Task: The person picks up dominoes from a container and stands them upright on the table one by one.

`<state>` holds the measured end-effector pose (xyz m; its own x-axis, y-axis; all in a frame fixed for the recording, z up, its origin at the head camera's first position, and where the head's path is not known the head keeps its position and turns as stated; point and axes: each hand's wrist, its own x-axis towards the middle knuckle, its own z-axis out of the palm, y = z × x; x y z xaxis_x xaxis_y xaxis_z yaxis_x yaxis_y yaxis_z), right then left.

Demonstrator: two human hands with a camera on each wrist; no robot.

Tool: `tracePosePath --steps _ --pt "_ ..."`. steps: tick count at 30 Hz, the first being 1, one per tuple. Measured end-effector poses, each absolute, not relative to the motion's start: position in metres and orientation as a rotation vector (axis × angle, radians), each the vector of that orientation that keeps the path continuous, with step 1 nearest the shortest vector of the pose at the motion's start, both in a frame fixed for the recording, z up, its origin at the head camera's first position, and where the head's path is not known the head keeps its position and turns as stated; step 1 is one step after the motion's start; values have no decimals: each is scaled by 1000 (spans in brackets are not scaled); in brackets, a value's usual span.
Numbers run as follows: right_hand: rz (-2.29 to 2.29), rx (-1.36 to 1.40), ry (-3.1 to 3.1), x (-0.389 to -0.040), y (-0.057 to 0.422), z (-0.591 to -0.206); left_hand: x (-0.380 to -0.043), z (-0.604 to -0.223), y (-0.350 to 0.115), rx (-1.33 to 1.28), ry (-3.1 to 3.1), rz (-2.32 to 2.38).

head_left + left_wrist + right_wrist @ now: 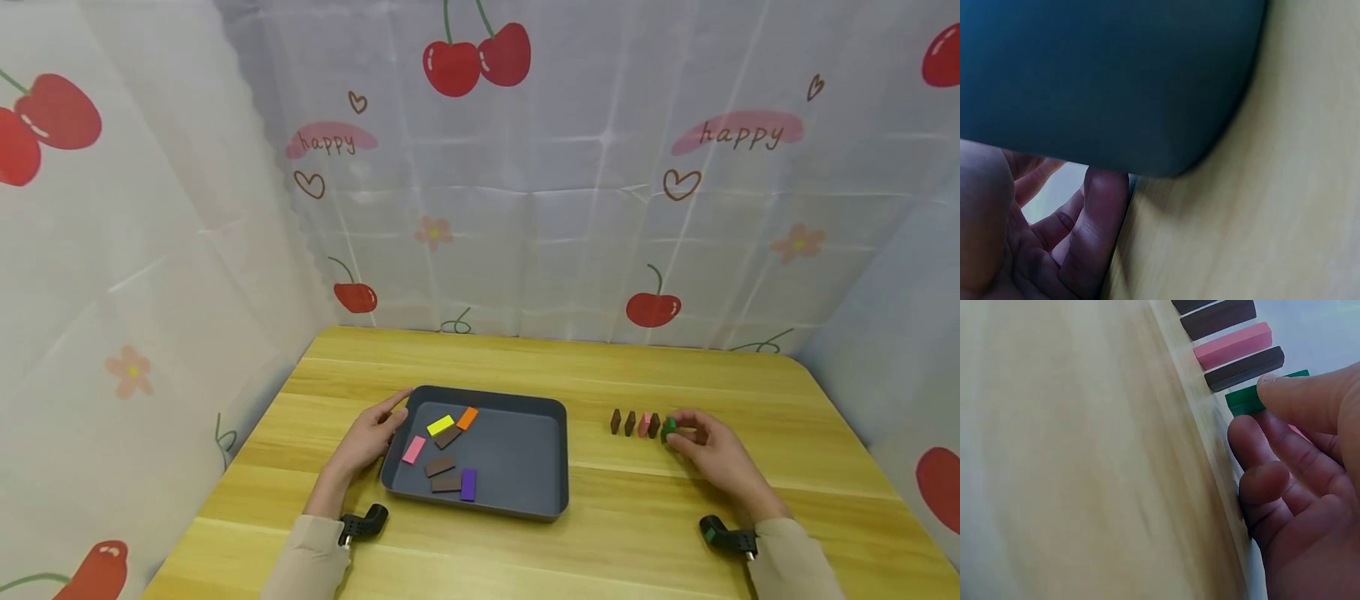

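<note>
My right hand [708, 450] pinches a green domino [1244, 400] between thumb and fingers, holding it upright at the right end of a short row. Beside it in that row stand a dark brown domino [1244, 369], a pink domino [1233, 347] and two more brown ones, set on their ends with small gaps. My left hand [371, 437] grips the left side of a dark grey tray [517, 454], thumb at the rim. In the left wrist view the tray's wall [1116, 81] hides part of the fingers.
Flat in the tray's left half lie a yellow domino [440, 426], an orange one [467, 418], a pink one [414, 450], a purple one [468, 484] and several brown ones. The wooden table [600, 550] meets a cherry-print curtain [562, 208] behind and at the sides.
</note>
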<state>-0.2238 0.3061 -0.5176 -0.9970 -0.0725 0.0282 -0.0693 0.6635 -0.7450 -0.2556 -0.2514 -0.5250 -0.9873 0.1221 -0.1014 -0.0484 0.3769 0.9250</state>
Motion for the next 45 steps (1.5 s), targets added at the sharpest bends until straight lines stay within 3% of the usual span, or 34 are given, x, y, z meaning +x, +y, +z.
tracePosePath --steps 45 --pt "-1335 -77 2825 -229 306 -521 -255 -525 -253 79 2598 1565"
